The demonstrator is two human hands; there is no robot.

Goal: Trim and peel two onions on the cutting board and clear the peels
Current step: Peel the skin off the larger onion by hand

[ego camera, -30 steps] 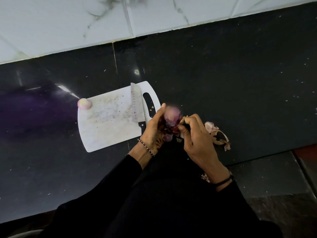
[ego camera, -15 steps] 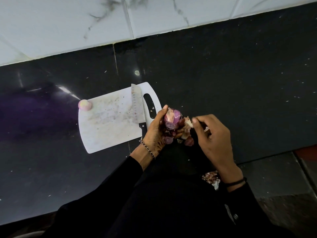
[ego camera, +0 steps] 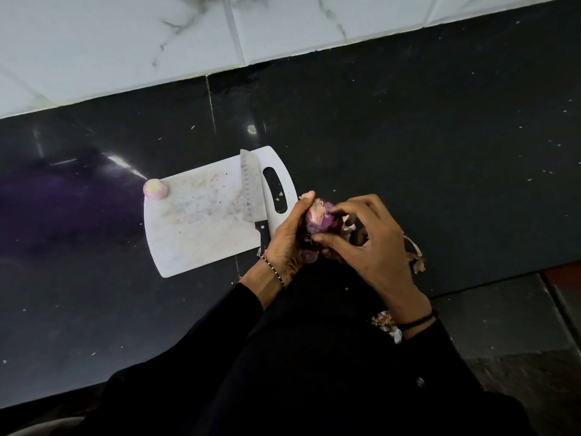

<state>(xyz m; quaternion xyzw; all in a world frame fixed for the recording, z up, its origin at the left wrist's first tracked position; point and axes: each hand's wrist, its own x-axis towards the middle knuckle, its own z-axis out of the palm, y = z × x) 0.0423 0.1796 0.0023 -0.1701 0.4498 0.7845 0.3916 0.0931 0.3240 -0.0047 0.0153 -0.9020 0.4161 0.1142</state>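
While we hold the purple onion (ego camera: 319, 217) above the black counter (ego camera: 408, 136), just right of the cutting board (ego camera: 201, 234), part of its skin is already off.
In the head view our left hand (ego camera: 287, 237) wraps the onion from the left, thumb on its top, and our right hand (ego camera: 371, 247) pinches it from the right with curled thumb and fingertips, so both hands grasp it. The knife (ego camera: 251, 190) lies on the board beside the handle slot, with its black handle toward us. A peeled onion (ego camera: 155, 188), pale pink, sits at the far left corner of the board. Loose peels (ego camera: 415, 253) lie on the counter behind our right hand, and one more peel scrap (ego camera: 385, 322) shows near our right wrist.
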